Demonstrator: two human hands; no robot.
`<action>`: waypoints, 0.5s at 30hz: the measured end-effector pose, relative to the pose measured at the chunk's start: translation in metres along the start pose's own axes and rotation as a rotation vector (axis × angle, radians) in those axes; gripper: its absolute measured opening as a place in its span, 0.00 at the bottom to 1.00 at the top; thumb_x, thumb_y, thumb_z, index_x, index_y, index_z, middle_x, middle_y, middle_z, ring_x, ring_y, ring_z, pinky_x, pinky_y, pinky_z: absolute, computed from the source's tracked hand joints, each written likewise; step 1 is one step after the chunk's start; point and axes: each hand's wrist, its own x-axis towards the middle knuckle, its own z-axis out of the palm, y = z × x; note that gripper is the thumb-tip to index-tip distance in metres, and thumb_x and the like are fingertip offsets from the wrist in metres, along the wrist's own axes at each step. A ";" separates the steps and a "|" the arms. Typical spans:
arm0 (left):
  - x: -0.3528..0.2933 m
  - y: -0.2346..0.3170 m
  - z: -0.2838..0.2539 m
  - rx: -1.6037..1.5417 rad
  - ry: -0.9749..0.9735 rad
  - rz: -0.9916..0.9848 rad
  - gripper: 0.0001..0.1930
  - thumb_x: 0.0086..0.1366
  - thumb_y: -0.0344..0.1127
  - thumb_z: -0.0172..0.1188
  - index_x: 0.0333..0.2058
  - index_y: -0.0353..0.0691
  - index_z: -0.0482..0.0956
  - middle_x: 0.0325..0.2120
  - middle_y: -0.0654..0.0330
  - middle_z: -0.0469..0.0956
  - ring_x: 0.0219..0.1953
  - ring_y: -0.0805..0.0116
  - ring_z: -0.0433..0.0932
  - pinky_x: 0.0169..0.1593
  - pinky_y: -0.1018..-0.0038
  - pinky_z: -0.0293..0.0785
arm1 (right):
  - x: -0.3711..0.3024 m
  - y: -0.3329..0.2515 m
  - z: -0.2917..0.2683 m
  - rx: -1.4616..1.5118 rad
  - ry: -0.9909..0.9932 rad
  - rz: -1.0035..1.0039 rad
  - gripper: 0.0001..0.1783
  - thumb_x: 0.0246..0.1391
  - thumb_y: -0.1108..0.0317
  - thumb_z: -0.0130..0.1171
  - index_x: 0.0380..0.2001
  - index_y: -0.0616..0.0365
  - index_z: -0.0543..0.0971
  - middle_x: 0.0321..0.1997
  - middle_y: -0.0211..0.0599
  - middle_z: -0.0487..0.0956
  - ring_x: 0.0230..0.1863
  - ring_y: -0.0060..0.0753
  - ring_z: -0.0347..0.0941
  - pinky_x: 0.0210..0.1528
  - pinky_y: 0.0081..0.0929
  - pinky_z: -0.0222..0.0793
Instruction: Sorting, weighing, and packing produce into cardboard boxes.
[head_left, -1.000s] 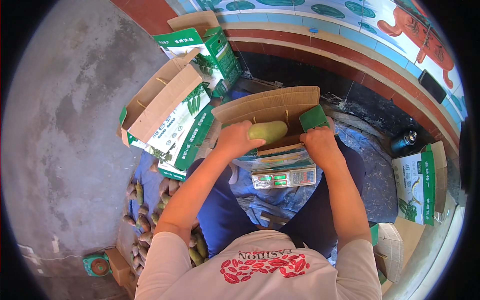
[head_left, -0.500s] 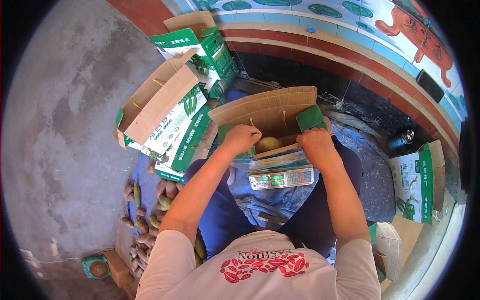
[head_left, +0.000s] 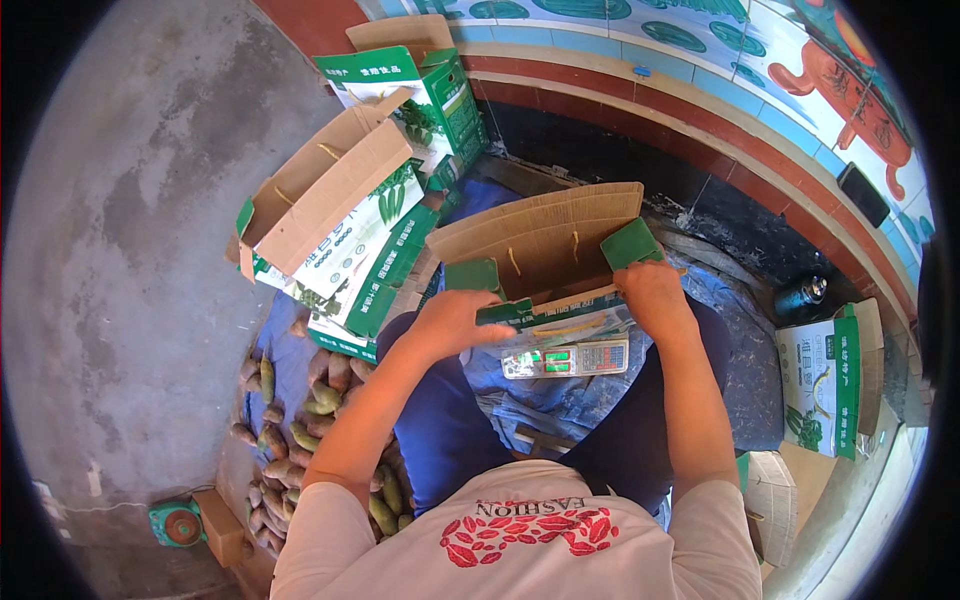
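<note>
Cardboard box [head_left: 545,265] gapes open, brown inside, green-flapped.

The shirt [head_left: 525,562] bears a dark word in capitals, upside down in the view, beside red printed shapes. White characters run along the dark green edge of the middle box [head_left: 600,311]. The scale [head_left: 567,360] has green-lit displays and a marked keypad, too small to make out. The left box [head_left: 350,238] carries dark characters on white; a green strip beneath it has white ones. The rear box [head_left: 455,108] shows white characters and finer print on green. The right box [head_left: 812,385] has white characters on green and dark on white. Dark characters mark the red wall sign [head_left: 838,90].
</note>
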 end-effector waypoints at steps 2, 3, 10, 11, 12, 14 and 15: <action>-0.004 -0.012 0.008 0.083 0.011 0.036 0.23 0.47 0.50 0.65 0.39 0.43 0.79 0.33 0.52 0.79 0.37 0.53 0.77 0.40 0.64 0.72 | 0.000 0.000 -0.001 0.043 0.012 0.015 0.03 0.40 0.73 0.55 0.21 0.54 0.79 0.24 0.39 0.78 0.30 0.41 0.77 0.34 0.36 0.71; -0.005 -0.014 0.009 0.168 0.019 0.071 0.22 0.46 0.46 0.67 0.39 0.42 0.78 0.34 0.52 0.79 0.37 0.52 0.77 0.41 0.64 0.72 | 0.000 -0.001 -0.002 0.080 -0.011 0.051 0.03 0.40 0.72 0.56 0.21 0.54 0.79 0.24 0.39 0.78 0.30 0.41 0.77 0.34 0.36 0.72; 0.006 -0.005 0.016 0.358 -0.059 -0.101 0.10 0.45 0.37 0.65 0.26 0.41 0.78 0.27 0.56 0.79 0.31 0.55 0.78 0.34 0.62 0.73 | -0.001 0.004 0.000 0.008 -0.084 0.071 0.04 0.40 0.68 0.62 0.24 0.53 0.80 0.24 0.40 0.78 0.29 0.43 0.77 0.32 0.36 0.73; 0.009 -0.005 0.016 0.390 -0.006 -0.058 0.09 0.45 0.36 0.65 0.25 0.41 0.77 0.26 0.56 0.78 0.31 0.55 0.78 0.32 0.62 0.73 | -0.002 0.006 0.000 0.006 -0.086 0.070 0.04 0.40 0.68 0.62 0.24 0.53 0.80 0.24 0.40 0.78 0.29 0.43 0.77 0.32 0.36 0.73; 0.012 -0.006 0.017 0.422 0.047 -0.016 0.08 0.46 0.35 0.64 0.24 0.41 0.77 0.25 0.56 0.78 0.30 0.55 0.78 0.31 0.62 0.73 | -0.003 0.008 0.000 0.012 -0.103 0.090 0.04 0.40 0.69 0.61 0.24 0.53 0.80 0.24 0.41 0.78 0.29 0.43 0.77 0.32 0.37 0.73; 0.019 -0.011 0.021 0.433 0.119 0.026 0.07 0.46 0.34 0.63 0.24 0.40 0.77 0.24 0.56 0.77 0.29 0.55 0.78 0.31 0.62 0.73 | -0.004 0.009 0.000 0.017 -0.122 0.107 0.04 0.41 0.69 0.60 0.24 0.53 0.80 0.23 0.41 0.78 0.29 0.43 0.77 0.32 0.37 0.73; 0.022 -0.014 0.023 0.447 0.191 0.071 0.06 0.47 0.34 0.63 0.24 0.40 0.77 0.23 0.55 0.77 0.28 0.55 0.77 0.30 0.62 0.73 | -0.005 0.009 0.001 0.014 -0.136 0.127 0.03 0.42 0.70 0.58 0.24 0.53 0.80 0.23 0.41 0.78 0.29 0.43 0.77 0.32 0.37 0.73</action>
